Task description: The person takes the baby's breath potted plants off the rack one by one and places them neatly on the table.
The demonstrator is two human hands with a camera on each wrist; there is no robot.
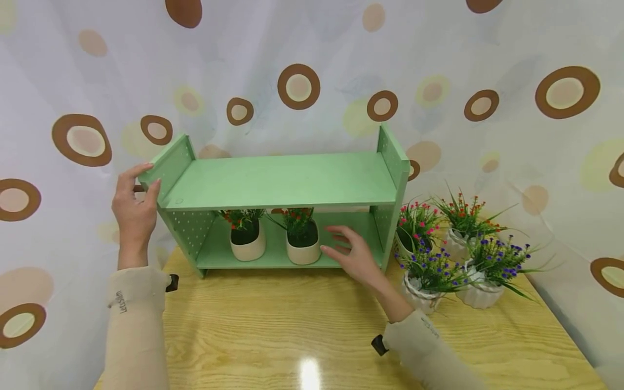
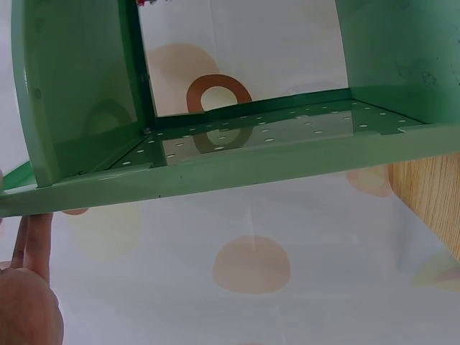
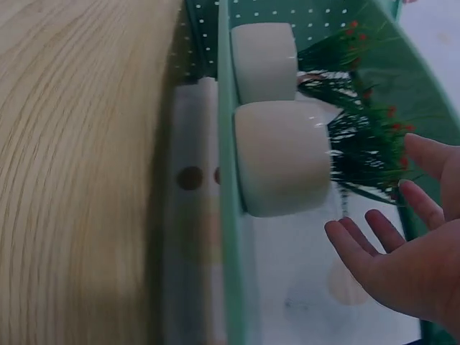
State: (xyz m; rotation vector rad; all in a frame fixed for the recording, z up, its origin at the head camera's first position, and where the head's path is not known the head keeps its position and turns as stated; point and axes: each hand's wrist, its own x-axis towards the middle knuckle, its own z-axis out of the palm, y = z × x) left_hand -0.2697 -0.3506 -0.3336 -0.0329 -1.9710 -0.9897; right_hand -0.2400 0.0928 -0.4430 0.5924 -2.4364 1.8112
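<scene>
A green two-tier shelf [image 1: 287, 179] stands on the wooden table. My left hand [image 1: 135, 208] grips the upper front corner of its left side panel, fingers over the edge and thumb at the inner side. On the lower tier are two cream pots with red-flowered plants, a left pot [image 1: 247, 248] and a right pot [image 1: 303, 250]; the upper board hides part of their flowers. Just right of the right pot is my right hand [image 1: 355, 255], its fingers spread and holding nothing. In the right wrist view a gap shows between the fingertips [image 3: 336, 231] and that pot [image 3: 284, 158].
Right of the shelf stand several potted plants: a pink-flowered one [image 1: 419, 222], a red-flowered one [image 1: 460, 216], and two purple-flowered ones in white pots [image 1: 421, 295]. A patterned curtain [image 1: 322, 43] hangs behind the table [image 1: 263, 330].
</scene>
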